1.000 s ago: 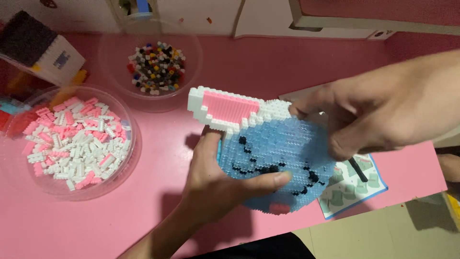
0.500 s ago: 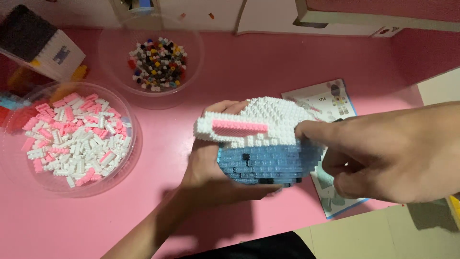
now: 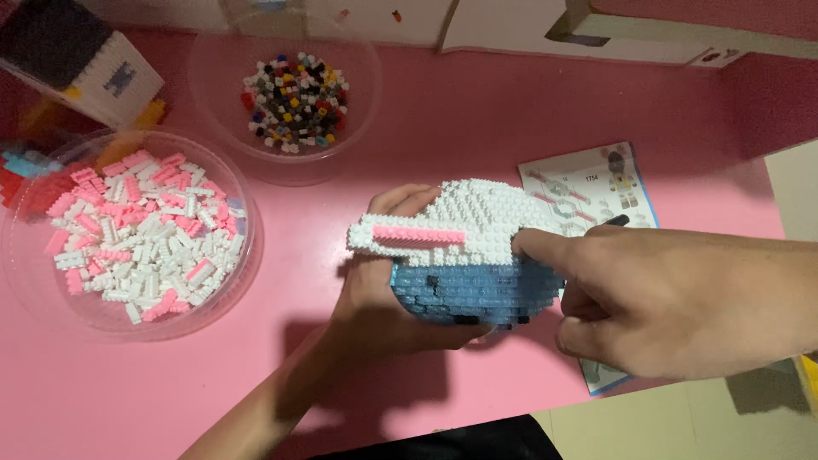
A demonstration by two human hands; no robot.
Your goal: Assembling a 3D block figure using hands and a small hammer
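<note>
1. Our right hand (image 3: 682,302) lays its index fingertip (image 3: 524,244) on the brick model (image 3: 464,251), right where the white upper part meets the blue lower part. The other fingers curl loosely under the palm and clamp on nothing.
2. Our left hand (image 3: 383,302) cups the model from its left side and from below. Its fingers are wrapped around the model: some show behind the white top, and the thumb runs along the blue underside.
3. The model is a rounded build of small bricks, white on top, blue beneath, with a flat white flap that carries a pink strip and sticks out on the left. We hold it just above the pink table (image 3: 477,111).
4. Just to the right of the model, partly under our right hand, an instruction sheet (image 3: 588,187) lies flat on the table.
5. Well to the left of the model sits a clear round bowl (image 3: 128,243) filled with pink and white bricks.
6. Beyond the model and to its left stands a second clear bowl (image 3: 285,102) with mixed dark and coloured bricks.
7. Farthest left of the model, behind the pink-and-white bowl, we see part of another brick build (image 3: 81,64), white and dark, near some loose red and blue pieces.
</note>
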